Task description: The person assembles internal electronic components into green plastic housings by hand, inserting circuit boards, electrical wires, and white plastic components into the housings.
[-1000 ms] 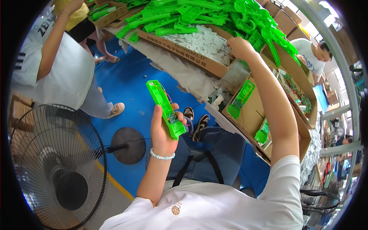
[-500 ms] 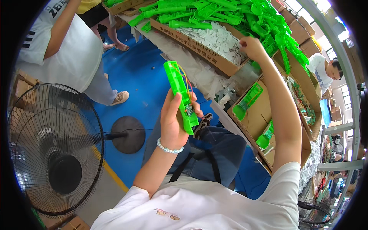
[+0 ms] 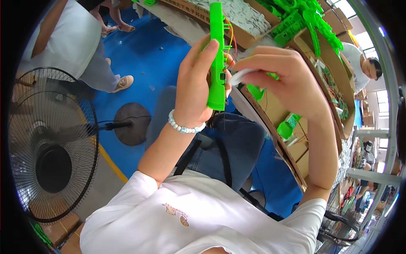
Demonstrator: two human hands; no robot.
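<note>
As the left hand (image 3: 194, 82) grips it, the long green case (image 3: 217, 67) points forward.
Just right of the case, the right hand (image 3: 289, 80) pinches a white piece (image 3: 238, 77).

We wear a white T-shirt (image 3: 237, 211) that fills the view around six o'clock, creased in soft folds. Its short, loose sleeves end above the elbow, the left sleeve (image 3: 131, 192) between seven and eight o'clock, the right sleeve (image 3: 308, 209) just past four. Near half past six, we carry a small tan-and-orange print (image 3: 176, 215) on the chest. Both our left hand (image 3: 194, 80) and right hand (image 3: 287, 80) are bare; a bracelet (image 3: 185, 128) of round whitish and pale-blue beads circles our left wrist. Our trousers (image 3: 239, 146) are dark blue.
</note>
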